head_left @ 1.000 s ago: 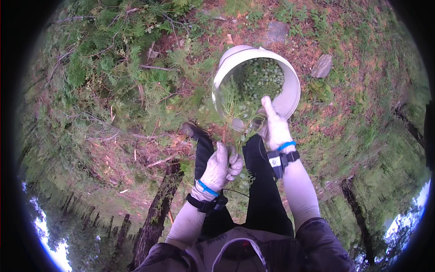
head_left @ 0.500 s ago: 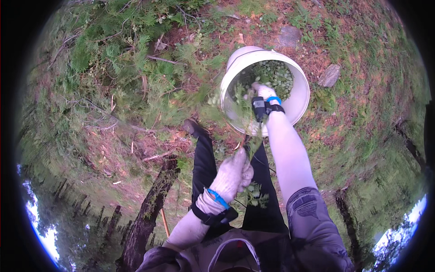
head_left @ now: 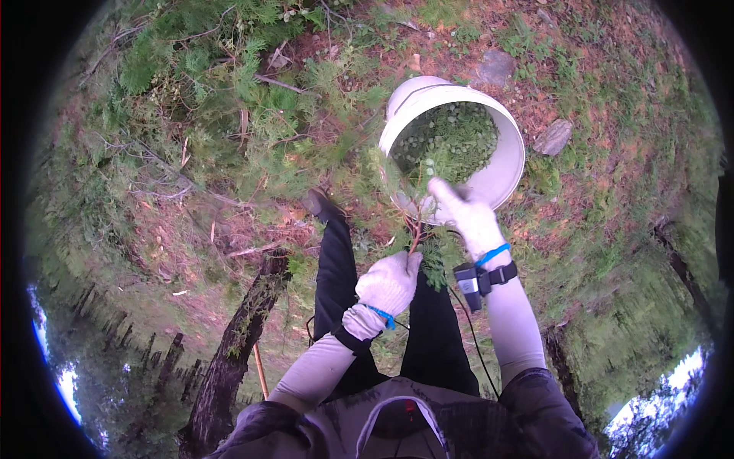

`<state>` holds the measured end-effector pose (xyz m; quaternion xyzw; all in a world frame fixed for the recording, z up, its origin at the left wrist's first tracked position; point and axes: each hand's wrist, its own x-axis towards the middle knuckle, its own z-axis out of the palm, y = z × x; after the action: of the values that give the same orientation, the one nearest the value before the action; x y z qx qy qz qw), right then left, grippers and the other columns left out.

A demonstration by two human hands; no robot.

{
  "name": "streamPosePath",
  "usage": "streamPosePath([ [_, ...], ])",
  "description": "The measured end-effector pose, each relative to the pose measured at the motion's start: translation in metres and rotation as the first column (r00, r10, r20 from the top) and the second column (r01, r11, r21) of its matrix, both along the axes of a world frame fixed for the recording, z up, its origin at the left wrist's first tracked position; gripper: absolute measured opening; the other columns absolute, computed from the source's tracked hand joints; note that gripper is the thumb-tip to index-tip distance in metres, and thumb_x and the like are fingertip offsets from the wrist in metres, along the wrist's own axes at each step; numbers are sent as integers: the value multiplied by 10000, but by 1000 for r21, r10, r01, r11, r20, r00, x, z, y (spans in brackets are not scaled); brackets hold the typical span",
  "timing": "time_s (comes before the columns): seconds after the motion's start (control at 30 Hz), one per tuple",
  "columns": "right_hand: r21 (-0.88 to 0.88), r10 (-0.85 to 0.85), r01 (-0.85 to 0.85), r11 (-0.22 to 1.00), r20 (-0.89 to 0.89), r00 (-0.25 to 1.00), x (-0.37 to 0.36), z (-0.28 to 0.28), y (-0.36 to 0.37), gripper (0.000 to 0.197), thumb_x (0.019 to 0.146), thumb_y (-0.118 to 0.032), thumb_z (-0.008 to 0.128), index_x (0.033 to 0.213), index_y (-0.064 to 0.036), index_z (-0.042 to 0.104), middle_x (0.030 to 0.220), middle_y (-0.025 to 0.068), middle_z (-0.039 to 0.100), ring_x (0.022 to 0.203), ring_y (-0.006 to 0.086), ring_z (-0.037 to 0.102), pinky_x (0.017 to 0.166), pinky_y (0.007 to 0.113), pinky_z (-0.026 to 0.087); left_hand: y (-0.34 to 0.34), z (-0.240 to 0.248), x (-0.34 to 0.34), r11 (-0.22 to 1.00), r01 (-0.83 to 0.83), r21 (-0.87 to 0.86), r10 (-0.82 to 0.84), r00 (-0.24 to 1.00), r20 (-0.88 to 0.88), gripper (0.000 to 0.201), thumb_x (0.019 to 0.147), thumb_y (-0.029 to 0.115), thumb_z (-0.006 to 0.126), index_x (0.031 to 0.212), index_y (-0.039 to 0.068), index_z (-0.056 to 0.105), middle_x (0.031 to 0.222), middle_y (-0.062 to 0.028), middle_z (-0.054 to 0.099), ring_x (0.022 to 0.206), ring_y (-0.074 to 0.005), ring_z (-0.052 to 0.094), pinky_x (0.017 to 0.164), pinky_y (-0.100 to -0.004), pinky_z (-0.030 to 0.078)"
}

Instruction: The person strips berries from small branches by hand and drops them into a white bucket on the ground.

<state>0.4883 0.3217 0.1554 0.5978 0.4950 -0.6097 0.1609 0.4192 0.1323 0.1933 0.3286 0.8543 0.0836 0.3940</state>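
Outdoors, sloping forest ground, needles and low green brush. We stood over a round white plastic bucket [head_left: 501,164], already well filled with small green cones or sprig tips; it sat on the ground just ahead of our dark-trousered legs [head_left: 336,275].

Our left hand [head_left: 390,281], in a pale knit work glove, was closed in a fist around the thin reddish stem of a green conifer sprig [head_left: 417,229], fingers [head_left: 404,268] pressed together on the stem. The sprig's feathery top reached up to the near rim of the bucket. Our right hand [head_left: 462,210], gloved alike, with a blue band and a small black device strapped at the wrist, was over that near rim at the sprig's tip. Its fingers looked bunched together as if pinching foliage, but the blur there kept us from being sure what, if anything, they held.

Risks as we judged them:
- The picking happened right at the rim, not over the middle. Anything let go early could drop outside and vanish in the needle litter.
- The bucket stood on uneven ground, close to our foot. A pull on the sprig or a shifted leg could tip it and spill the green load.
- The stem was thin; a hard tug could snap it.
- A thin dark cable [head_left: 466,321] hung from the wrist device and could snag on the brush.
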Motion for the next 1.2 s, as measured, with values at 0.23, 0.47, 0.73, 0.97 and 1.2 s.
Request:
streamPosePath([
  [0.23, 93, -105, 87, 992, 214, 971, 91, -154, 72, 683, 951, -575, 560, 1063, 86, 692, 1033, 259, 701, 970, 319, 671, 864, 386, 512, 12, 26, 25, 979, 202, -2, -202, 979, -2, 392, 951, 423, 586, 696, 126, 605, 538, -122, 582, 467, -345, 598, 394, -479, 433],
  [0.47, 193, 322, -316, 929, -1, 947, 18, -8, -20, 646, 812, -621, 716, 1045, -20, 748, 1048, 186, 728, 1118, 288, 651, 1004, 390, 464, -8, 4, 4, 970, 242, -5, -241, 962, -125, 366, 932, 395, 605, 690, 120, 609, 562, -107, 604, 473, -315, 608, 399, -467, 430],
  [0.73, 354, 559, -842, 406, 633, 536, 125, -211, 89, 541, 963, -459, 555, 821, 35, 722, 773, 262, 693, 769, 431, 693, 722, 492, 561, -18, 35, -1, 962, 271, 26, -269, 961, -69, 381, 918, 438, 605, 688, 134, 598, 542, -81, 562, 440, -270, 583, 372, -432, 395],
  [0.97, 646, 235, -344, 682, 252, 939, 15, -83, 16, 385, 942, -321, 688, 1097, 31, 675, 990, 179, 734, 883, 282, 703, 835, 381, 547, -222, 21, -86, 919, -14, -393, -69, 978, -196, 359, 962, 450, 570, 807, 127, 597, 700, -108, 638, 595, -326, 647, 499, -496, 496],
  [1.2, 552, 565, -429, 715, -95, 820, -85, -40, -132, 255, 873, -194, 747, 1082, -68, 670, 983, 112, 712, 844, 241, 713, 750, 361, 573, -423, -25, -14, 547, 166, -821, 488, 733, 474, 571, 936, 496, 529, 1280, 52, 627, 1265, -281, 614, 1222, -383, 590, 1025, -455, 470],
])
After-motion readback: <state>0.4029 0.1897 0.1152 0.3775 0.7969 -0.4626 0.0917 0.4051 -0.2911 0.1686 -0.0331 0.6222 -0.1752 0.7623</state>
